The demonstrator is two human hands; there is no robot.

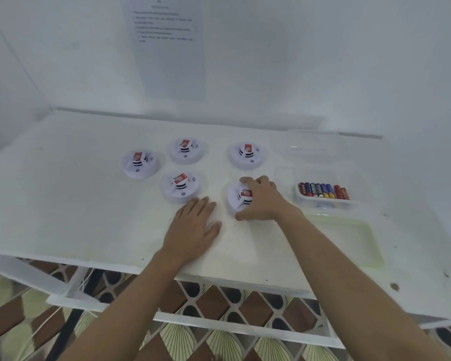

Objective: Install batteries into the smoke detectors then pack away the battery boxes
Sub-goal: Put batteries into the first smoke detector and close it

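Left hand (193,230), right hand (262,201) bare; forearms (336,256) bare

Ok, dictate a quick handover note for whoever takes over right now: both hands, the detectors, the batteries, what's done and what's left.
Right hand grips the front-right smoke detector.
Left hand rests flat on the table, holding nothing.
The four other detectors sit behind and to the left, not touched.
Batteries lie in a clear tray on the right.
Done: nothing visibly; no detector looks opened.
Left: fit batteries in all five, then pack away the battery boxes.
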